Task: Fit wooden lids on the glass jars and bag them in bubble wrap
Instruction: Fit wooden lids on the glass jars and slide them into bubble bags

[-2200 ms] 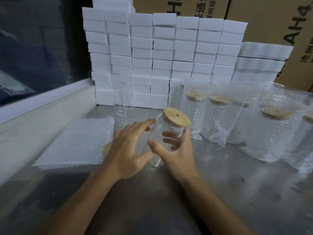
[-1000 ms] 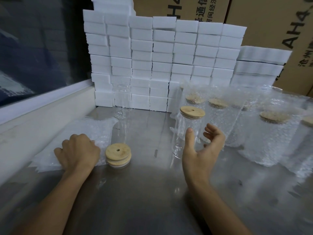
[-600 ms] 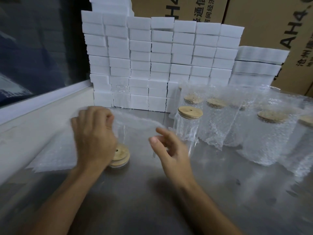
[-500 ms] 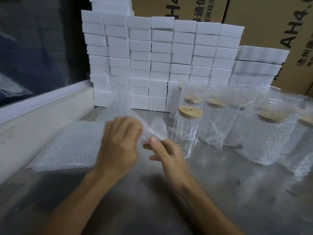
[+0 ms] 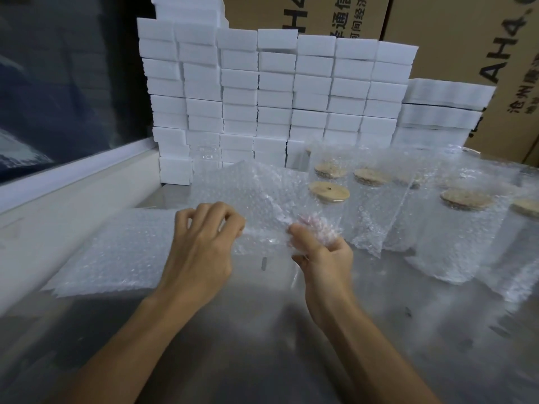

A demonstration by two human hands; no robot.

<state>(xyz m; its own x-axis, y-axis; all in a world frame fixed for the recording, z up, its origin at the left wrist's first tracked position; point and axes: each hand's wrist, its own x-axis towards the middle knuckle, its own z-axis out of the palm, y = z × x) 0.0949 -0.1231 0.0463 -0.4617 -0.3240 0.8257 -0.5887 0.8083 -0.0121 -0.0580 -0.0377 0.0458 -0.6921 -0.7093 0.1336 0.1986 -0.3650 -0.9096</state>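
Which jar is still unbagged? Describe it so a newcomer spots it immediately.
Start at the wall of white foam blocks, then drop to the row of bubble-wrapped jars before it. The unbagged jar is leftmost and nearest the right hand: bare glass, and its wooden lid shows a hole.

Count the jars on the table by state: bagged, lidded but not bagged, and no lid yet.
Bagged jars, lid plainly showing: 4 (any behind are too blurred to count)
Lidded jar, not bagged: 1
Jar without lid: 1
Total: 6
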